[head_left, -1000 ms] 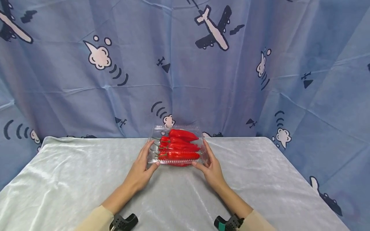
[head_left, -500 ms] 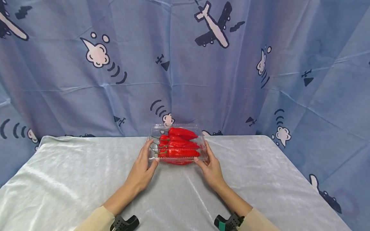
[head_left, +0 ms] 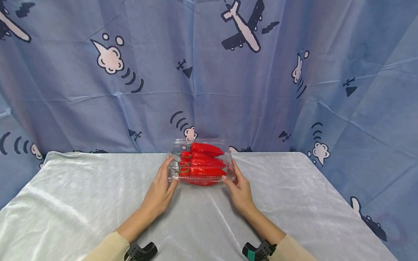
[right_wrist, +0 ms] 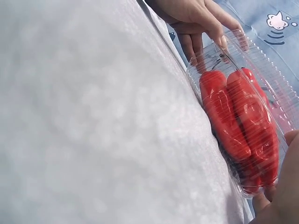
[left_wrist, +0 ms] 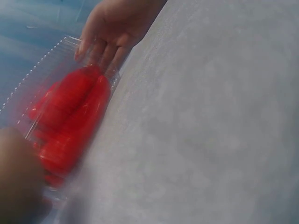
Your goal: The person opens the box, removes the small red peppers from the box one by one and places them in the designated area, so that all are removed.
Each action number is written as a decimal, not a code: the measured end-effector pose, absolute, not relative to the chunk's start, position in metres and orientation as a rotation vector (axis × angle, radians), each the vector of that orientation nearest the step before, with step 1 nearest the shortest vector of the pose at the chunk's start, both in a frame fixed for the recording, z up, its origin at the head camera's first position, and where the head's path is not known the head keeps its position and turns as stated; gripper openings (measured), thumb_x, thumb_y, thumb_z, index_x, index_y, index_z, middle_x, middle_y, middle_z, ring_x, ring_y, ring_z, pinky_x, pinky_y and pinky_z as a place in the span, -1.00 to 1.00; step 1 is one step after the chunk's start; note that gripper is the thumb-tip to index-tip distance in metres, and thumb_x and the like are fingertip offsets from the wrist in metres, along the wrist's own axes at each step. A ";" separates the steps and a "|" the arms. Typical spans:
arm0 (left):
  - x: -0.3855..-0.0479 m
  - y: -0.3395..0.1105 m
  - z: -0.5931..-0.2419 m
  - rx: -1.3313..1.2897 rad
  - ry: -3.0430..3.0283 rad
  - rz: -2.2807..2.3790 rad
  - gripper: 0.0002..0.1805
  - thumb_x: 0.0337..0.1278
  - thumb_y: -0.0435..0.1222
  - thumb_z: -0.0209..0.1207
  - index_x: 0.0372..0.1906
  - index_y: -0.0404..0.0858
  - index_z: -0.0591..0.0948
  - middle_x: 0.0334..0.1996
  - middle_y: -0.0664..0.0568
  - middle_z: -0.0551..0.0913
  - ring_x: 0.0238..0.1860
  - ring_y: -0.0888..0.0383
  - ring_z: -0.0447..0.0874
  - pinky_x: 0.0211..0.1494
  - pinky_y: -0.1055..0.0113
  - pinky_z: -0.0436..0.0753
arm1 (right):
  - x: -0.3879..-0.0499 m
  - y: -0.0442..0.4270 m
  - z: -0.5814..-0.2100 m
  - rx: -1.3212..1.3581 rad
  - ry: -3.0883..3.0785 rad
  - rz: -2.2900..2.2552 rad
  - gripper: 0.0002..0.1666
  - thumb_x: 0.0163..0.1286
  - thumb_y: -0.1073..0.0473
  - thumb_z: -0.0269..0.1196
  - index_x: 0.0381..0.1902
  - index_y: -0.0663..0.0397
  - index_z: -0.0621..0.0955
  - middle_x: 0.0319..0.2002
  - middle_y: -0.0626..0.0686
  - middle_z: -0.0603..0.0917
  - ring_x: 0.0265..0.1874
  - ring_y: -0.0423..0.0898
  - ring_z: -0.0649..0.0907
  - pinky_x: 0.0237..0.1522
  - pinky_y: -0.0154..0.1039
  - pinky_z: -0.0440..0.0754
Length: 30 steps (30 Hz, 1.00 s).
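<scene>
Left hand [head_left: 158, 192] and right hand [head_left: 241, 193] clamp fingers on the clear box [head_left: 180, 146], red peppers [head_left: 207, 162] between, seemingly steadying it, and the next move wants even pressure!

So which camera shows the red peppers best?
The head view: it shows the red peppers from above in the clear box, with their green stems. The right wrist view shows them bigger, but through ridged plastic, and stems are hard to make out. The left wrist view shows them close but blurred.
</scene>
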<state>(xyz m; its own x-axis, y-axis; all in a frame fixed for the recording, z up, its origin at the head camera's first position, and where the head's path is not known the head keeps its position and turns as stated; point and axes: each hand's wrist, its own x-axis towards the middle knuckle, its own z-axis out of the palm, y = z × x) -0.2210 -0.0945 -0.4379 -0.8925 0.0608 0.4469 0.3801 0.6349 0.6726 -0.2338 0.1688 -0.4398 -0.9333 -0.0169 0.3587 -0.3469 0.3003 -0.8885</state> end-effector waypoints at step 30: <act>-0.222 -0.096 -0.435 -0.316 -2.373 -1.064 -0.39 0.44 -0.43 -0.03 0.50 0.01 0.29 0.46 -0.15 0.41 0.30 -0.27 0.56 0.29 -0.16 0.59 | -0.232 0.166 -0.435 0.219 -2.375 1.592 -0.19 0.42 0.27 0.25 0.55 0.19 0.23 0.44 0.24 0.43 0.35 0.12 0.54 0.24 -0.23 0.62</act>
